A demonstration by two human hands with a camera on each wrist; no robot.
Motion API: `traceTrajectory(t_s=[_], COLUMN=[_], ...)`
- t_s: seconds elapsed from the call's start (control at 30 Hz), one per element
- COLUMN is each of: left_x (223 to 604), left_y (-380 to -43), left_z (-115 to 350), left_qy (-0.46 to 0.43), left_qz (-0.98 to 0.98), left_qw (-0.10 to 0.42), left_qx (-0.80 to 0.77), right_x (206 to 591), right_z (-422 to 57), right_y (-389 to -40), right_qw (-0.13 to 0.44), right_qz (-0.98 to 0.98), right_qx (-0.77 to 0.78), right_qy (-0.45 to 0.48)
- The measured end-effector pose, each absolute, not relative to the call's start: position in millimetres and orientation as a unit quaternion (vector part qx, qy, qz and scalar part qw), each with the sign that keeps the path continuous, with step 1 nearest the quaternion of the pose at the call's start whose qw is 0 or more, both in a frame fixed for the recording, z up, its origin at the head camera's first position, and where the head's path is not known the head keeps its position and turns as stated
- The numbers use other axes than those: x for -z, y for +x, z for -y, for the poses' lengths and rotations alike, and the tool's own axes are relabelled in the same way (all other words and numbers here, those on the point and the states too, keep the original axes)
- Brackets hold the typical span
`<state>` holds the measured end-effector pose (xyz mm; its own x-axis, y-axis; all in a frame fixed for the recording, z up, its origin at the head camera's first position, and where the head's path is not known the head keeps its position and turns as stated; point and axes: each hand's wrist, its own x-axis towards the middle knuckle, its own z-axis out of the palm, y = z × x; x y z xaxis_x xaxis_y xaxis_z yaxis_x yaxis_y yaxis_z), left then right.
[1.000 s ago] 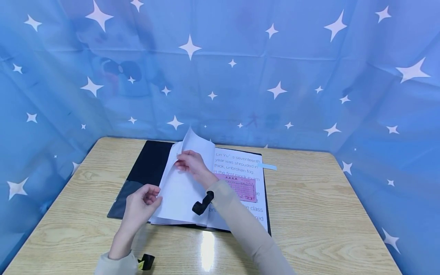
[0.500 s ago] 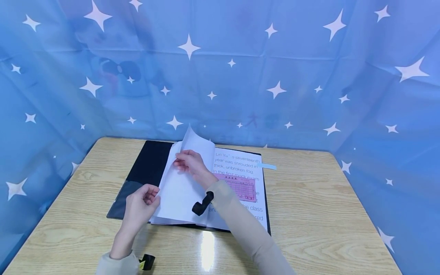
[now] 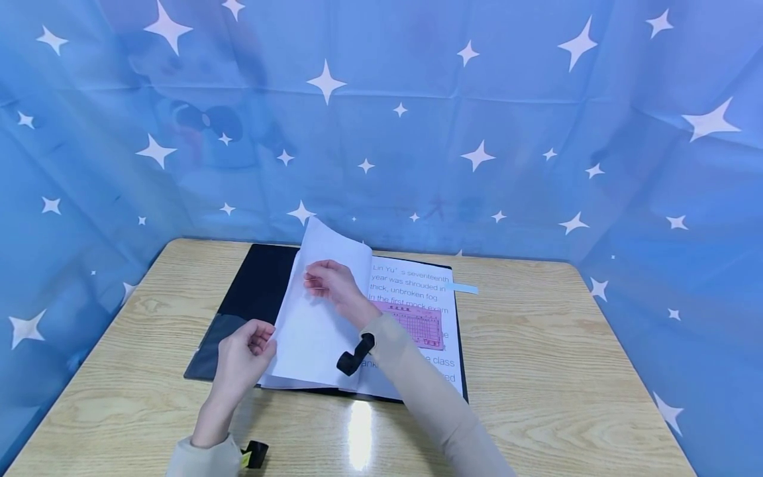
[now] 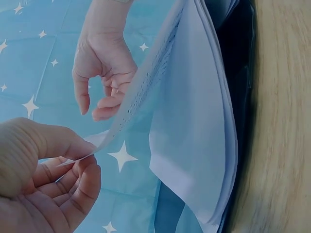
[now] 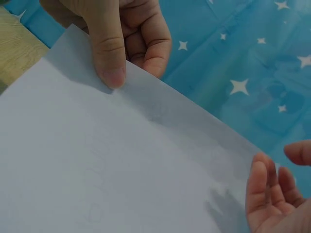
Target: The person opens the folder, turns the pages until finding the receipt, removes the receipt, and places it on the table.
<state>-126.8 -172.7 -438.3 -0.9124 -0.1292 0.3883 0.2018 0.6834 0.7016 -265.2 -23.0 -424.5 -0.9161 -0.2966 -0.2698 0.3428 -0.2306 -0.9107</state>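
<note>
A raised white page (image 3: 304, 344) stands in a black folder (image 3: 256, 278) that lies spread out on the table. My left hand (image 3: 238, 358) pinches the page's outer edge between thumb and fingers, plain in the left wrist view on the page (image 4: 124, 107). Beside the page, higher up, is my right hand (image 3: 336, 288); in the right wrist view this right hand (image 5: 279, 199) has its thumb apart from loosely bent fingers and holds nothing. A pink printed slip (image 3: 426, 326) lies on the right-hand printed sheet (image 3: 411, 275), partly behind my right forearm.
A light blue strip (image 3: 463, 289) sticks out past the folder's right edge. More white sheets (image 4: 194, 121) hang behind the raised page. The wooden table (image 3: 548, 358) extends to both sides, and a blue star-patterned curtain (image 3: 381, 132) surrounds its back and sides.
My right fingers have let go of the page, and its top corner has swung left past them. My left hand keeps its pinch almost in place.
</note>
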Motion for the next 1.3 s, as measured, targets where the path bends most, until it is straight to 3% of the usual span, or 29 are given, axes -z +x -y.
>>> traceTrajectory(t_s=[0.93, 1.3], left_x=[460, 462], left_y=[-135, -137], left_z=[178, 178], left_qy=[0.019, 0.043], left_qz=[0.915, 0.918], left_qw=[0.159, 0.115], left_qx=[0.37, 0.377], right_x=[430, 434], right_z=[-21, -39], right_y=[-266, -271], right_qw=[0.196, 0.186], right_qz=[-0.591, -0.613], right_qx=[0.782, 0.767], right_qy=[0.014, 0.034])
